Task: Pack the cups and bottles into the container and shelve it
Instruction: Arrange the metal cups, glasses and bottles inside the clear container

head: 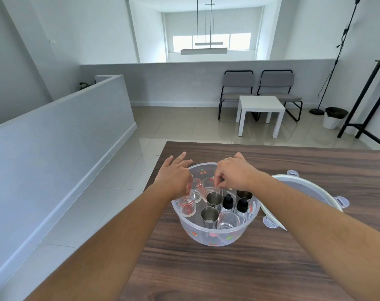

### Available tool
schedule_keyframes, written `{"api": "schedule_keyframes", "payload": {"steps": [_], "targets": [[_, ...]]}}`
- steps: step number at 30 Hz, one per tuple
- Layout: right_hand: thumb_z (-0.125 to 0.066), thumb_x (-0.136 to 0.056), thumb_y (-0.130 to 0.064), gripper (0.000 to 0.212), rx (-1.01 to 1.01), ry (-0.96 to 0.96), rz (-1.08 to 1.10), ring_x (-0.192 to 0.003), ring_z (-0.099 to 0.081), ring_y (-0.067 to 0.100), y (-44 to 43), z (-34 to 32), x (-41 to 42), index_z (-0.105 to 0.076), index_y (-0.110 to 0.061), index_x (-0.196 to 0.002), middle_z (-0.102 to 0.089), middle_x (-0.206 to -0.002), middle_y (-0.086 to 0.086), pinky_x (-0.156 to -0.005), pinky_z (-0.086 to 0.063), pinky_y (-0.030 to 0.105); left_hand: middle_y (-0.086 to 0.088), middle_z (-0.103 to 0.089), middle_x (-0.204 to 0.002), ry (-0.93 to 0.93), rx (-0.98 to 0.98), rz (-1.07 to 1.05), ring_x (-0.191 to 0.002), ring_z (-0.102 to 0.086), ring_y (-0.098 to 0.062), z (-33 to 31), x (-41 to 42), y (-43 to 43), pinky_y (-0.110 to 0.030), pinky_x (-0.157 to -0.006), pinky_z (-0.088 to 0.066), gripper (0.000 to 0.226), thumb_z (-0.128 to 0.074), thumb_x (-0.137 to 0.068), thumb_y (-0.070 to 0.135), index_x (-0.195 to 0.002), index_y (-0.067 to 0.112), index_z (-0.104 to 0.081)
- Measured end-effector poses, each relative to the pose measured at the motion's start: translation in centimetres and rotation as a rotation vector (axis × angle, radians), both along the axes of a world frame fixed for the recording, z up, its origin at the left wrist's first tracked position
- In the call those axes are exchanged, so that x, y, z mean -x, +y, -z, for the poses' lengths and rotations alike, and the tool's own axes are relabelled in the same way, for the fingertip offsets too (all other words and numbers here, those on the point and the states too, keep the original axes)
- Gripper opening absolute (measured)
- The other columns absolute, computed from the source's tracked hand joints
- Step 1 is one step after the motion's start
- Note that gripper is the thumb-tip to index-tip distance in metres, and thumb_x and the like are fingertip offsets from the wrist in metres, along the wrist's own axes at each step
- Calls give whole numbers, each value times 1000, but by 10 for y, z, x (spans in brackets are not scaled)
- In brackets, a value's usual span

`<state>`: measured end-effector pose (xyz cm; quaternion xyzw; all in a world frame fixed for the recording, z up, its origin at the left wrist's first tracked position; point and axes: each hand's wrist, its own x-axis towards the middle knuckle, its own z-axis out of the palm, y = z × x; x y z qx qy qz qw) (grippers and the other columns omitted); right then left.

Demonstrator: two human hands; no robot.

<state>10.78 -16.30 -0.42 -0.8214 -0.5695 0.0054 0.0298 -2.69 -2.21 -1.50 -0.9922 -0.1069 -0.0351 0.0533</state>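
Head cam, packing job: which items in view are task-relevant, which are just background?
Task-relevant:
- container, on the table
- glass cups
- steel cups
- black-capped bottles
- lid, lying right of the container
- left hand and right hand, both over the cups

Background:
- two chairs
- white side table
- bin
- floor lamp

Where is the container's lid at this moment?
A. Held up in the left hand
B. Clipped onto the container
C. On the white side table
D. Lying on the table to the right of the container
D: the lid lies on the wooden table right of the open container, while both hands reach into it.
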Motion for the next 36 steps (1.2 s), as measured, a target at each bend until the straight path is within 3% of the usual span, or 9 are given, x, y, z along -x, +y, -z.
{"api": "schedule_keyframes", "payload": {"steps": [12, 18, 23, 27, 31, 36], "targets": [[-70, -77, -27, 4, -74, -42, 75, -79, -46, 5, 13, 8, -4, -72, -30, -75, -42, -66, -20, -83, -21, 33, 0, -28, -154, -18, 20, -7, -146, -5, -22, 2, 2, -1, -47, -116, -4, 15, -61, -84, 35, -95, 30, -70], [-70, -79, -30, 14, -99, 56, 74, -78, -42, 4, 1, -2, -5, -69, -34, -93, -39, -70, -18, -85, -25, 33, 1, -26, -154, -16, 74, -4, -146, -5, -19, -8, 6, -4, -45, -116, -5, 18, -64, -82, 35, -99, 35, -68], [-65, -82, -24, 15, -156, 75, 154, -79, -46, 7, -27, -23, -21, -69, -36, -89, -44, -71, -15, -82, -26, 32, 4, -27, -154, -78, 160, 138, -145, -7, -14, -39, 2, -13, -42, -115, -7, 24, -68, -76, 32, -99, 39, -67], [-64, -83, -27, 15, -89, 56, 151, -81, -44, 6, -30, -16, -20, -69, -36, -94, -40, -72, -17, -86, -27, 36, 6, -21, -156, 40, 177, 239, -145, -2, -14, -34, -3, -28, -43, -115, -3, 30, -74, -71, 32, -99, 40, -68], [-62, -83, -28, 16, -45, 12, 166, -82, -43, 7, -25, -5, -16, -69, -35, -96, -40, -75, -16, -88, -26, 37, 7, -19, -156, 99, 233, 243, -145, 0, -13, -21, -1, -29, -44, -117, -1, 21, -75, -70, 32, -90, 39, -70], [-63, -83, -28, 10, -33, -33, 175, -88, -52, 9, -23, -1, -14, -72, -32, -85, -49, -85, -15, -87, -26, 37, 9, -25, -154, 36, 238, 237, -145, -4, -11, -14, -2, -28, -42, -117, -4, 11, -74, -73, 31, -83, 35, -72]]}}
